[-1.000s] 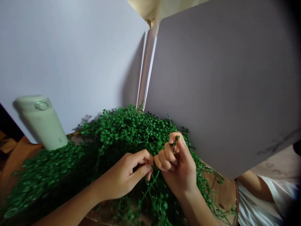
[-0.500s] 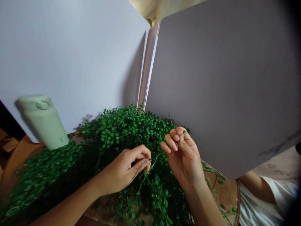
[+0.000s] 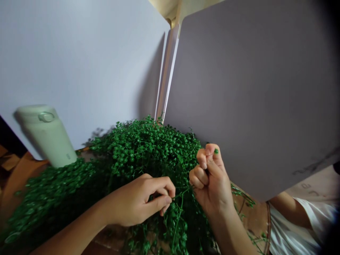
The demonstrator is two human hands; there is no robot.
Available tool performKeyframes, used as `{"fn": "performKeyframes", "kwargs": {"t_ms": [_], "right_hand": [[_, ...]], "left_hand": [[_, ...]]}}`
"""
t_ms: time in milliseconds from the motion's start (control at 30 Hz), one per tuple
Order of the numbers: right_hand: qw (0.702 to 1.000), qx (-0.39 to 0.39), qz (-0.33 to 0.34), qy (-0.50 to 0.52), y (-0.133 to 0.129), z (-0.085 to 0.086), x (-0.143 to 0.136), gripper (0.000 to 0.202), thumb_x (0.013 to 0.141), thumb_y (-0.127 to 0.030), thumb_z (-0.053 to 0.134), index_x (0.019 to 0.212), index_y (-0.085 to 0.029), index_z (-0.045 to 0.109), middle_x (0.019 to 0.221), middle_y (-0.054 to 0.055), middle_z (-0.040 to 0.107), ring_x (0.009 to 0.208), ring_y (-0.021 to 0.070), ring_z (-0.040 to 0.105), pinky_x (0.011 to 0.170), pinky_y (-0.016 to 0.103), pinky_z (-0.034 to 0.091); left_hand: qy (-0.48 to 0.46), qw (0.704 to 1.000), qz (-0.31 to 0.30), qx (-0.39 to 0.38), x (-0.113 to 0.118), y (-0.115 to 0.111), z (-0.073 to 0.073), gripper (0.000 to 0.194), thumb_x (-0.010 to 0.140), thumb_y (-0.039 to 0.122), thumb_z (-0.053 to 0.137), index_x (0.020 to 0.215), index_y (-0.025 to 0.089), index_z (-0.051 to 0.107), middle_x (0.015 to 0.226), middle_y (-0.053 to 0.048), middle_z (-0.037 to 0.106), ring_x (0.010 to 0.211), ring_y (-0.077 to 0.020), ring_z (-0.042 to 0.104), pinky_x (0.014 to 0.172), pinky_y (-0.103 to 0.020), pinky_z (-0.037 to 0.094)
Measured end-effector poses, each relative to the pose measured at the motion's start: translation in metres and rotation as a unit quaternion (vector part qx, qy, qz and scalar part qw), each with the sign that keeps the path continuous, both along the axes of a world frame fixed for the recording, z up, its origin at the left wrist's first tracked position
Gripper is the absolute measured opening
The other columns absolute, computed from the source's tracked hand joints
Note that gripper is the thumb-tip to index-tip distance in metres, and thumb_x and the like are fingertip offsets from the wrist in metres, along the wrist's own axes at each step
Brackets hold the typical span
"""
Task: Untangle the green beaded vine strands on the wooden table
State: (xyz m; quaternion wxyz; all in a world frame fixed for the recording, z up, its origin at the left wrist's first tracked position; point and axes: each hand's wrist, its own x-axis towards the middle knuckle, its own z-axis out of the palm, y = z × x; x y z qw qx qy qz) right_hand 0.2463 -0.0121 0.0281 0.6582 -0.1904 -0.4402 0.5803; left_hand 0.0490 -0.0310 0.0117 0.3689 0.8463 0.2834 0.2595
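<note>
A large heap of green sprigs (image 3: pixel 151 141) with small round heads spreads across the table in front of me. Low over it, my left hand (image 3: pixel 145 202) is closed, thumb and fingers pinching a thin green stem (image 3: pixel 182 193). This stem runs right, toward the curled lower fingers of my right hand (image 3: pixel 214 180); whether they grip it is hard to see. A small round green piece (image 3: pixel 216 151) shows at the thumb and forefinger of my right hand, which is closed and raised at the right side of the heap.
A pale green bottle (image 3: pixel 50 138) stands at the left behind a lower pile of small green heads (image 3: pixel 50 191). Two upright panels, one pale (image 3: pixel 79 63) and one grey (image 3: pixel 252 88), rise behind the heap. At far right, another person's arm (image 3: pixel 290 209) shows below the grey panel.
My left hand has moved slightly down and right. The lower fingers of my right hand have curled in, and that hand has shifted a little right.
</note>
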Motion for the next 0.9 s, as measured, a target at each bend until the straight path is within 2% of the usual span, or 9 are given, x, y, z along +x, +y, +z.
{"fn": "performKeyframes", "kwargs": {"t_ms": [133,300,433,500,567,667,767,833,900], "right_hand": [[1.0,-0.004,0.007,-0.002,-0.002,0.0,-0.002,0.029,0.093,-0.041,0.074,0.092,-0.03,0.047,0.06,-0.014,0.04,0.039,0.0031,-0.002,0.031,0.017,0.005],[0.999,-0.026,0.0,-0.02,0.004,-0.002,-0.003,0.026,0.097,-0.055,0.065,0.103,-0.033,0.054,0.055,-0.012,0.032,0.041,0.0057,0.002,0.033,0.016,0.011],[0.999,-0.026,0.021,-0.032,0.011,-0.004,-0.009,0.05,0.095,-0.072,0.053,0.119,-0.029,0.062,0.071,-0.004,0.045,0.049,0.0088,0.022,0.041,0.021,0.029],[0.998,-0.016,0.033,-0.043,0.012,-0.007,-0.013,0.047,0.093,-0.064,0.061,0.123,-0.028,0.065,0.088,0.002,0.057,0.058,0.011,0.039,0.049,0.024,0.04],[0.997,-0.001,0.039,-0.062,0.011,-0.01,-0.015,0.042,0.087,-0.045,0.074,0.125,-0.029,0.067,0.11,0.006,0.064,0.076,0.0142,0.055,0.058,0.025,0.047],[0.996,0.014,0.047,-0.072,0.01,-0.015,-0.017,0.039,0.085,-0.034,0.078,0.123,-0.028,0.071,0.129,0.009,0.065,0.102,0.0192,0.064,0.067,0.024,0.051],[0.998,0.009,0.056,-0.036,0.011,-0.018,-0.017,0.033,0.089,-0.042,0.077,0.117,-0.025,0.073,0.118,0.009,0.07,0.086,0.0144,0.065,0.064,0.022,0.052],[0.999,0.01,0.042,-0.004,0.012,-0.018,-0.016,0.029,0.088,-0.044,0.079,0.11,-0.026,0.074,0.102,0.004,0.071,0.062,0.0078,0.054,0.056,0.019,0.05],[0.999,0.014,0.029,0.007,0.012,-0.017,-0.015,0.022,0.09,-0.044,0.077,0.104,-0.028,0.073,0.092,-0.001,0.068,0.051,0.0049,0.041,0.051,0.017,0.046]], "left_hand": [[0.019,1.0,-0.001,0.003,-0.002,-0.002,0.003,0.011,0.1,0.023,0.048,0.096,0.021,0.059,0.071,0.001,0.073,0.062,-0.0114,0.059,0.06,-0.019,0.041],[-0.002,1.0,0.004,-0.002,-0.003,-0.002,0.001,0.012,0.1,0.021,0.048,0.095,0.021,0.059,0.072,0.001,0.073,0.062,-0.011,0.058,0.062,-0.02,0.04],[-0.074,0.996,0.025,-0.048,-0.005,0.003,-0.004,0.018,0.104,0.033,0.047,0.095,0.019,0.055,0.073,-0.001,0.071,0.064,-0.0116,0.058,0.061,-0.022,0.039],[-0.128,0.988,0.041,-0.078,-0.007,0.006,-0.006,0.022,0.104,0.039,0.048,0.096,0.019,0.054,0.075,-0.002,0.07,0.067,-0.0131,0.059,0.063,-0.024,0.04],[-0.182,0.977,0.055,-0.093,-0.009,0.008,-0.008,0.024,0.104,0.043,0.05,0.098,0.019,0.054,0.075,-0.002,0.068,0.07,-0.0138,0.058,0.065,-0.025,0.041],[-0.224,0.967,0.085,-0.091,-0.012,0.011,-0.009,0.029,0.103,0.046,0.052,0.098,0.018,0.057,0.078,-0.003,0.065,0.069,-0.0137,0.057,0.064,-0.026,0.04],[-0.235,0.963,0.101,-0.085,-0.014,0.013,-0.009,0.032,0.101,0.048,0.055,0.097,0.017,0.059,0.078,-0.004,0.065,0.066,-0.0138,0.056,0.06,-0.026,0.039],[-0.237,0.963,0.091,-0.086,-0.014,0.011,-0.008,0.027,0.101,0.044,0.056,0.099,0.018,0.059,0.076,-0.003,0.066,0.067,-0.014,0.058,0.062,-0.026,0.041],[-0.233,0.966,0.073,-0.085,-0.014,0.01,-0.007,0.02,0.102,0.039,0.057,0.101,0.019,0.057,0.075,-0.002,0.067,0.07,-0.014,0.061,0.066,-0.025,0.044]]}}
